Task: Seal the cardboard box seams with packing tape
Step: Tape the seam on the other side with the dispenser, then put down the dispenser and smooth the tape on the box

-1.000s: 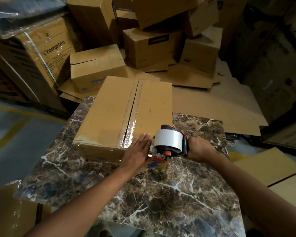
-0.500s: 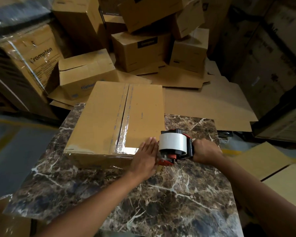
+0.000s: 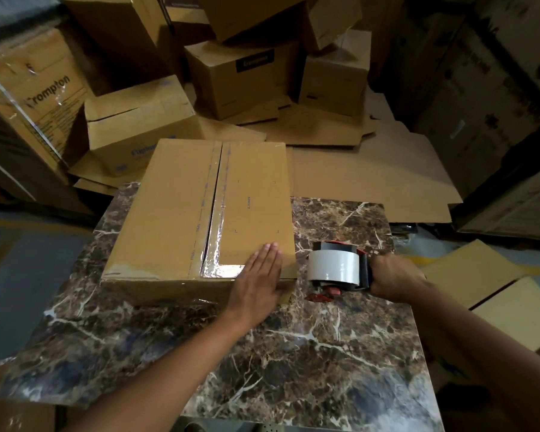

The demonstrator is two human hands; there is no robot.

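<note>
Cardboard box lies flat on the marble bench, its centre seam under clear tape. My left hand presses flat, fingers extended, on its near right corner; my right hand grips the tape dispenser just beside it.

One sealed box on one marble table, near centre. One tape dispenser with one roll, right of the box; two hands: left hand, right hand. At least six more boxes stacked far behind, exact number unclear, plus several flat cardboard sheets, far and right.
</note>
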